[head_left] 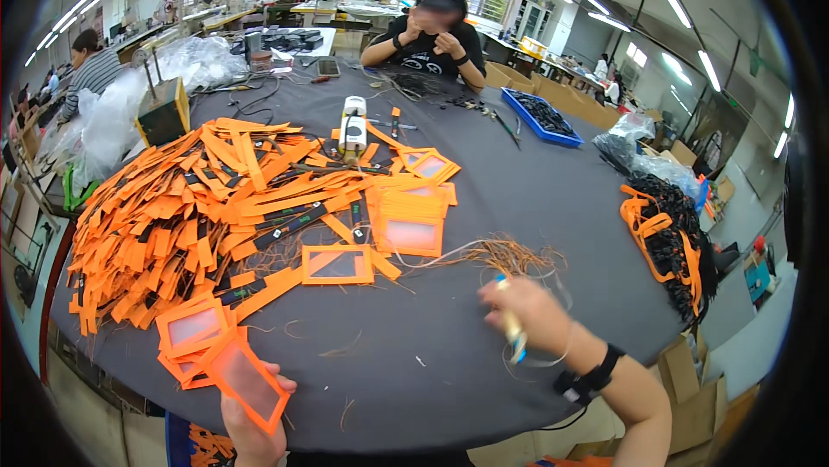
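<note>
My left hand (pixel 252 434) is closed on an orange-bordered clear window pouch (pixel 250 379), tilted above the table's front edge. Just beyond it lie several similar orange pouches (pixel 192 326), overlapping. My right hand (pixel 537 310) wraps round a pen-shaped, gold-coloured tool (pixel 513 329) with blue bands; a thin pale cord runs beside it. The hand is slightly blurred. A heap of loose orange thread ends (pixel 509 254) lies just past the right hand. Between the hands and the far side sit a single pouch (pixel 337 266) and a stack of them (pixel 410 234).
A large pile of orange strips (pixel 164 216) covers the left of the grey table (pixel 553 190). Behind it stand a white power strip (pixel 352 126) and plastic bags (pixel 203 61). A blue tray (pixel 542 117) and black-orange straps (pixel 669 242) lie right. A person (pixel 436 35) sits opposite.
</note>
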The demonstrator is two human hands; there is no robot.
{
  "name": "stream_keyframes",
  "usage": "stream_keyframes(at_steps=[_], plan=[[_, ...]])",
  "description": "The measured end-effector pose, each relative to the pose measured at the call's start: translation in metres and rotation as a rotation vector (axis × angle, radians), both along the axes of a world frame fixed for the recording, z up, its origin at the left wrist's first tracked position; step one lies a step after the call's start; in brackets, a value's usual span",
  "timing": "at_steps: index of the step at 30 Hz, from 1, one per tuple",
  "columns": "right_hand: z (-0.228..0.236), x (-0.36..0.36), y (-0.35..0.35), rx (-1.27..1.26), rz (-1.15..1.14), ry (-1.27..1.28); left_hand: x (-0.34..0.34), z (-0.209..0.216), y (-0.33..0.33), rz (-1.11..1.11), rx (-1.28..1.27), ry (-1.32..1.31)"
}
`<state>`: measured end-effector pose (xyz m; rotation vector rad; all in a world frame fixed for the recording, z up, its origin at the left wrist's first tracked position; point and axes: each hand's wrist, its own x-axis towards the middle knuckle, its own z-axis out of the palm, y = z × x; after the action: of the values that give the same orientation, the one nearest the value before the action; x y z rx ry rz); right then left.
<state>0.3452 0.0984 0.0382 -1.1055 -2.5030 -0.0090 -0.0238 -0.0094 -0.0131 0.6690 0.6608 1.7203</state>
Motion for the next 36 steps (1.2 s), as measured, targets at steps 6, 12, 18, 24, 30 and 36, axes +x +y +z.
stream_keyframes(at_steps=[6, 12, 18, 24, 30, 36], plan=[[-0.019, -0.150, -0.068, -0.274, 0.628, 0.107, -0.004, -0.006, -0.001, 0.186, 0.035, 0.095], [-0.058, -0.166, -0.031, -0.210, 0.675, 0.223, 0.009, 0.001, -0.003, 0.344, 0.001, 0.240], [-0.050, -0.052, 0.030, -0.256, 0.229, 0.268, -0.003, -0.020, 0.002, 0.300, -0.004, 0.178], [-0.016, 0.056, 0.026, -0.256, -0.306, 0.025, -0.001, 0.051, 0.016, -0.210, -0.298, -0.029], [0.028, -0.037, -0.009, -0.769, -0.074, 0.977, 0.020, 0.070, 0.072, -0.509, -0.343, -0.059], [0.021, -0.094, -0.012, -0.762, -0.046, 1.284, 0.051, 0.030, 0.117, -0.679, -0.284, -0.034]])
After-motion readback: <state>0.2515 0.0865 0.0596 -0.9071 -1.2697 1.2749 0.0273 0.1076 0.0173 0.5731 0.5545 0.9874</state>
